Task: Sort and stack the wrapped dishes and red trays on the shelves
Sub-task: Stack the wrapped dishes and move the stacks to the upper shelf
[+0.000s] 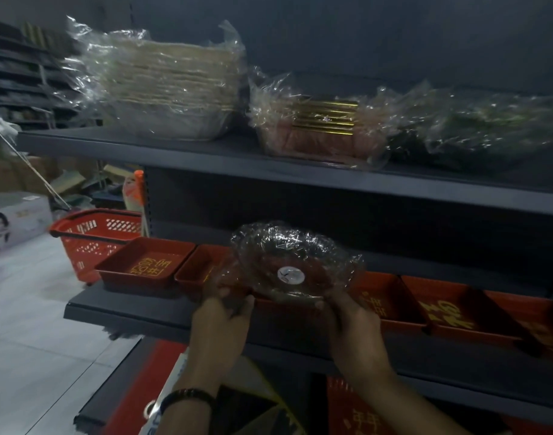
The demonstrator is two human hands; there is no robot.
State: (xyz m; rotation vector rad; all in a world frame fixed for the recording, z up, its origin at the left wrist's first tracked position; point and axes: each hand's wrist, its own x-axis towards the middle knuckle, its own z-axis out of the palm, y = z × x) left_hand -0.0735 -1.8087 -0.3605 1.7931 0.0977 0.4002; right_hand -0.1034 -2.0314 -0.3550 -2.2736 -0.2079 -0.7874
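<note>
Both hands, the left hand (220, 321) and the right hand (352, 324), grip a round, crinkly plastic-wrapped dish (292, 271) by its near edge above glossy rectangular red trays (145, 265) on the dark metal shelf (128, 312).

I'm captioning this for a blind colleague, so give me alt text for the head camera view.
Both hands, left hand and right hand, hold a plastic-wrapped dish above a row of red trays on a dark middle shelf. The upper shelf carries three wrapped stacks; a red basket stands on the floor.
</note>
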